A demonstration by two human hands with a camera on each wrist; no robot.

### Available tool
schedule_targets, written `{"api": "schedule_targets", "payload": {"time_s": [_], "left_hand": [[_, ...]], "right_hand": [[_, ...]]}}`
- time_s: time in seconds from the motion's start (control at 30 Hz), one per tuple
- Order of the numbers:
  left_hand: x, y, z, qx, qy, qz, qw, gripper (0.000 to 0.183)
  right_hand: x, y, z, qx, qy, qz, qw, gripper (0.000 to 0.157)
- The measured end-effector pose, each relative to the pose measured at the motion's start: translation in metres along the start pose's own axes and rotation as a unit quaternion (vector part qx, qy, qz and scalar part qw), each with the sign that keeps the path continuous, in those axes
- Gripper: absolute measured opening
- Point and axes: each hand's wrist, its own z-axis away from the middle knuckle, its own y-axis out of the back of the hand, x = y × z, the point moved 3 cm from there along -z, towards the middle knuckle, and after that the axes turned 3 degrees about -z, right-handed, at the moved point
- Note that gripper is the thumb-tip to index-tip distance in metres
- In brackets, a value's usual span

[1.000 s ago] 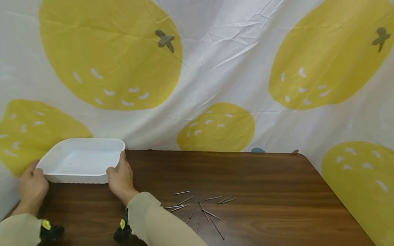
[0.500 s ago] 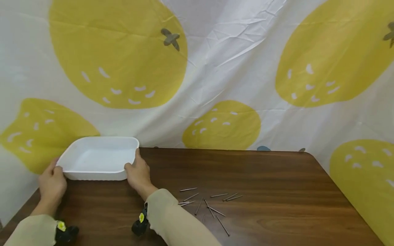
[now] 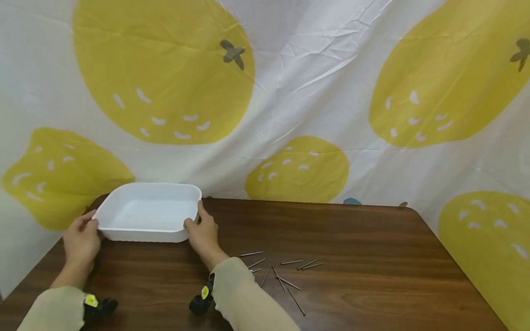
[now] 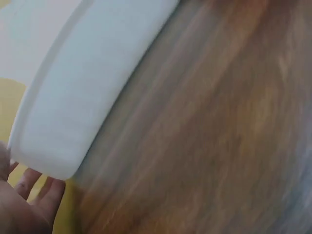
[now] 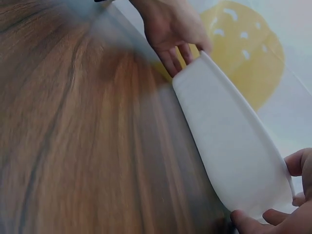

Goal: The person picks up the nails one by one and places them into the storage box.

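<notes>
A white rectangular plastic tray [image 3: 145,236] with a raised rim sits at the back left of the table, its inside bare. My left hand [image 3: 82,241] holds its left front corner, thumb up at the rim. At the opposite end, my right hand [image 3: 205,233] grips the right side, with the thumb on the rim and fingers around the outside. In the left wrist view, fingers [image 4: 46,200] show around the corner of the tray wall [image 4: 97,83]. The right wrist view shows both hands at the two ends of the tray [image 5: 229,141].
Several loose metal nails [image 3: 296,302] lie scattered on the brown wooden table [image 3: 372,257], to the right of the tray and partly behind the right sleeve [image 3: 252,294]. A white cloth [image 3: 232,165] printed with yellow fruit hangs along the table's back edge.
Both hands have moved the tray to the right along the back of the table, closer to the nails. The head view has also shifted slightly. The grip stays the same.
</notes>
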Motion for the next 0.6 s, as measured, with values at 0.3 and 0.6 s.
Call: {"api": "schedule_targets", "payload": {"time_s": [0.3,0.6], "left_hand": [[0.005,-0.012,0.013,-0.083,-0.01,-0.009,0.9964,0.053],[0.017,-0.032,0.026,-0.162,-0.056,0.0,0.9851,0.054]], "right_hand": [[0.002,0.032,-0.005,-0.003,0.011,0.021,1.0,0.07],[0.008,0.071,-0.009,0.008,-0.009,0.015,1.0,0.068]]}}
